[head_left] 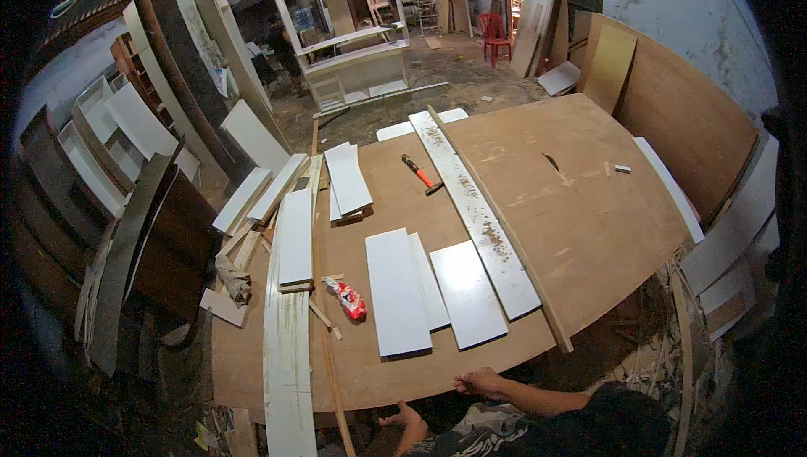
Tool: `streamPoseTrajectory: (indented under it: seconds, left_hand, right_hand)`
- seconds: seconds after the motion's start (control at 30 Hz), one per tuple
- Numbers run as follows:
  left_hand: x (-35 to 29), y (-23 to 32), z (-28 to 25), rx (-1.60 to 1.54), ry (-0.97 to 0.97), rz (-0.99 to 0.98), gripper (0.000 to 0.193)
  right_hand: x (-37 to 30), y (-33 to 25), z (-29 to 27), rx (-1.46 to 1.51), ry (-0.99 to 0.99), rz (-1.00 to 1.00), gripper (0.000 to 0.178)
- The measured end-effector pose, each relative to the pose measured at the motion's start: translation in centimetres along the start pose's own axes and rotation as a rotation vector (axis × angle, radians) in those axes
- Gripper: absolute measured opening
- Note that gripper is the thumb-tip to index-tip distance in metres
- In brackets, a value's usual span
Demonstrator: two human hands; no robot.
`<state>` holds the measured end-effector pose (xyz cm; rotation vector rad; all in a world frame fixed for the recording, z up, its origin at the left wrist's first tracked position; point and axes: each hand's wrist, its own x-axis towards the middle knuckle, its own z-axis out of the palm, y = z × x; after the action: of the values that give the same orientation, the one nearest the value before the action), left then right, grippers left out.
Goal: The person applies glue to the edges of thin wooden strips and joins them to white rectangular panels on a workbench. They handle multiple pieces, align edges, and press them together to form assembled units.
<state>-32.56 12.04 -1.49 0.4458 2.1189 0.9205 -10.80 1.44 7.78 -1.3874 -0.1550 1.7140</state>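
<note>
My left hand (405, 417) is low at the table's near edge, its thumb and fingers apart and nothing seen in it. To its right, my right hand (481, 383) hovers by the same edge with curled fingers; whatever lies inside them, if anything, is hidden. Just beyond the hands, white panels lie flat on the brown plywood tabletop (471, 142): a long one (395, 289) on the left and a wider, shiny one (471, 293) on the right. A narrower white strip (429, 280) sits between them, partly under the long one. Neither hand touches these panels.
A hammer (422, 175) with an orange-black handle lies farther back. A stained white board (479, 213) with a wooden batten crosses the table. Left are a red-white packet (347, 301), stacked white pieces (296, 238) and long boards (290, 373). A cabinet frame (357, 62) stands behind.
</note>
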Motion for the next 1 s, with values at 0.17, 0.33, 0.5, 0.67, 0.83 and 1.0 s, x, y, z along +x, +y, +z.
streamPoseTrajectory:
  seconds: [0.17,0.33,0.5,0.67,0.83,1.0]
  left_hand:
    - [1.4,-2.6,3.6,-0.225,-0.268,-0.182,0.100]
    - [-0.1,-2.1,6.3,-0.347,-0.325,-0.156,0.096]
    - [-2.1,-1.2,7.7,-0.377,-0.236,-0.069,0.092]
    - [-3.2,-1.1,8.2,-0.359,-0.122,0.019,0.088]
    - [-4.0,-2.1,8.3,-0.343,0.005,0.069,0.084]
    - [-4.0,-4.3,7.1,-0.340,0.094,0.112,0.080]
  right_hand:
    - [-7.5,-1.8,-7.4,-0.282,0.264,-0.249,0.030]
    - [-12.2,-5.0,-14.0,-0.142,0.536,-0.541,0.023]
    - [-14.2,-4.8,-22.9,-0.137,0.983,-0.687,0.025]
    - [-13.5,-0.8,-31.3,-0.004,1.418,-0.524,0.043]
    - [-10.7,0.5,-35.9,-0.034,1.425,-0.443,0.102]
    - [-8.2,-1.2,-35.5,-0.196,1.223,-0.176,0.129]
